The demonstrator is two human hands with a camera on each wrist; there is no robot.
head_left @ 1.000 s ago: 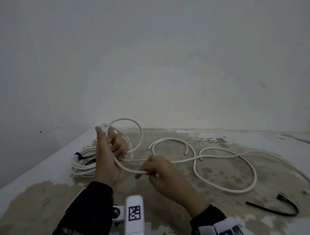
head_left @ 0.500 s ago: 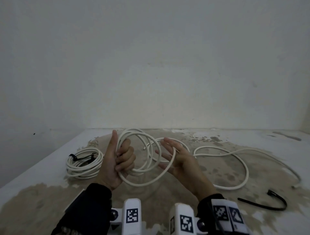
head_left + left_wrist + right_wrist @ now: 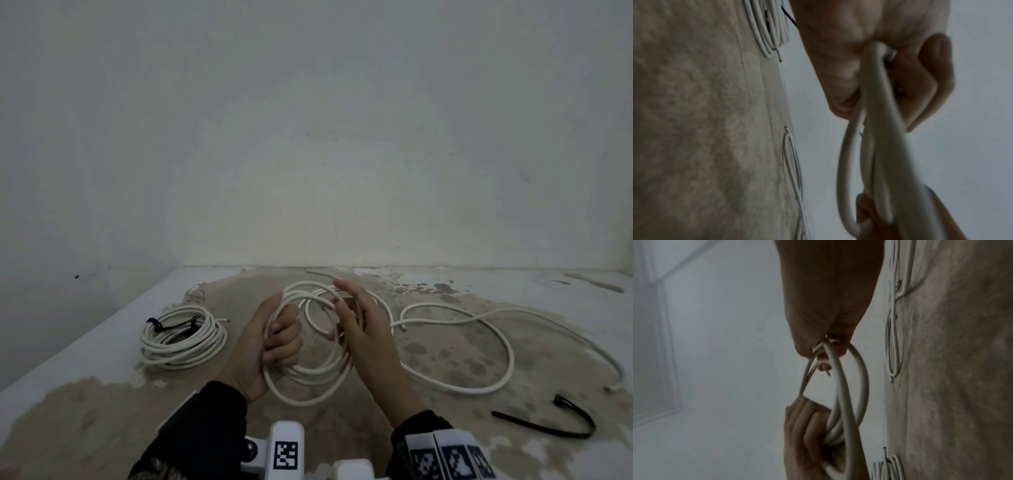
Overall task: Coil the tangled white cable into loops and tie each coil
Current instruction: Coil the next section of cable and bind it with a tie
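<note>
My left hand grips a coil of white cable with several loops, thumb up, held above the table. On the coil's right side my right hand has its index finger raised; the right wrist view shows its fingertips pinching the loops. The left wrist view shows the loops running out of my curled left fingers. The rest of the cable trails right in one big loop on the table. A finished coil bound by a black tie lies at left.
A loose black tie lies at the front right of the worn, brown-patched table. A short cable end shows near the back wall. The table's left edge runs diagonally beside the tied coil.
My right hand rose from a low pinch on the cable and brought another loop to the coil in my left hand. The coil has more loops and less cable lies loose.
</note>
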